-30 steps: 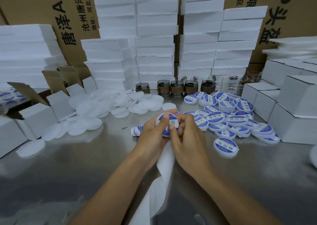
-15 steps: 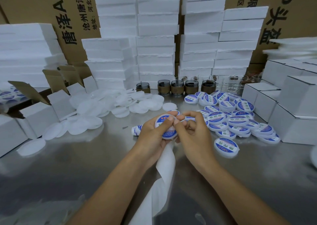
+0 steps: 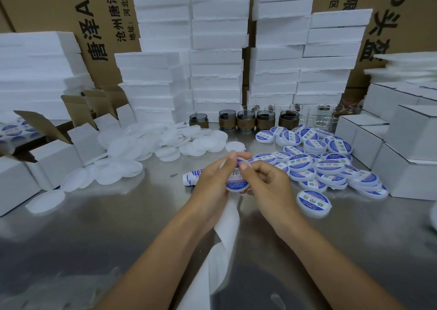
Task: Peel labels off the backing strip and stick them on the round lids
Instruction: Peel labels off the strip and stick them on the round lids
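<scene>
Your left hand's [image 3: 212, 179] grip curls round the blue-labelled white round plastic lid [image 3: 234, 184]; your right hand's [image 3: 272, 186] grip pinches its rim.

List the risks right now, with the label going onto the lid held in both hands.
1. The right hand pinches the round blue-and-white label at its upper edge on the round white plastic lid gripped by the left hand; it may set off-centre or crease.
2. The white paper backing strip trails between the forearms and may snag.
</scene>
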The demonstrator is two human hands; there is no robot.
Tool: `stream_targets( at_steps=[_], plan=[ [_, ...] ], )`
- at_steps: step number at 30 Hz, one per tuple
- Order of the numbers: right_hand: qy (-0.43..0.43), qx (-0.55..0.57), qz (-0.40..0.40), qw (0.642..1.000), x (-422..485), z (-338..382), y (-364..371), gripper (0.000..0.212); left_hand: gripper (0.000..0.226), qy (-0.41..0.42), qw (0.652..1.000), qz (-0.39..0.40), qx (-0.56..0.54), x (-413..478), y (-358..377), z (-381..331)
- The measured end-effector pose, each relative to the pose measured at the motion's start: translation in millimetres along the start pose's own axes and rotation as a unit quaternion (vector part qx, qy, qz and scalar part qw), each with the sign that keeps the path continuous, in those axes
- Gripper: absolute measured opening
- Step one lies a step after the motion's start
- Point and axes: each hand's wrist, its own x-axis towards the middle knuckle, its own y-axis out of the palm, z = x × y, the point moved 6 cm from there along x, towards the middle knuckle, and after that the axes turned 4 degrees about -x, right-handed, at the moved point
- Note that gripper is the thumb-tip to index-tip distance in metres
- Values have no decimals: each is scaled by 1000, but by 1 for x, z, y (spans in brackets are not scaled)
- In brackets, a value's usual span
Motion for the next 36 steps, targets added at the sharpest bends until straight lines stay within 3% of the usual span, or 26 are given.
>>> stream_targets(
  at_steps=[5,12,17,21,25,31,36],
  plan=[
    [5,16,-46,999,3,-1,-8,20,34,23,999,-20,33,3,-6,0],
    [3,-21,-66,998,2,-3,-12,14,29,19,997,13,72,3,-6,5],
    [21,3,-82,996,2,-4,-14,14,12,35,992,-31,114,4,-12,5],
    [24,-2,-40,999,2,-3,-8,4,19,40,995,-59,70,5,-18,3],
    [39,8,-68,997,3,-7,-13,6,39,37,996,-36,68,4,-13,3],
    [60,35,-111,991,6,-10,-21,5,32,40,994,-27,100,5,-12,4],
    [21,-4,-61,998,4,-6,-13,10,32,43,993,-52,100,6,-17,2]
  ],
)
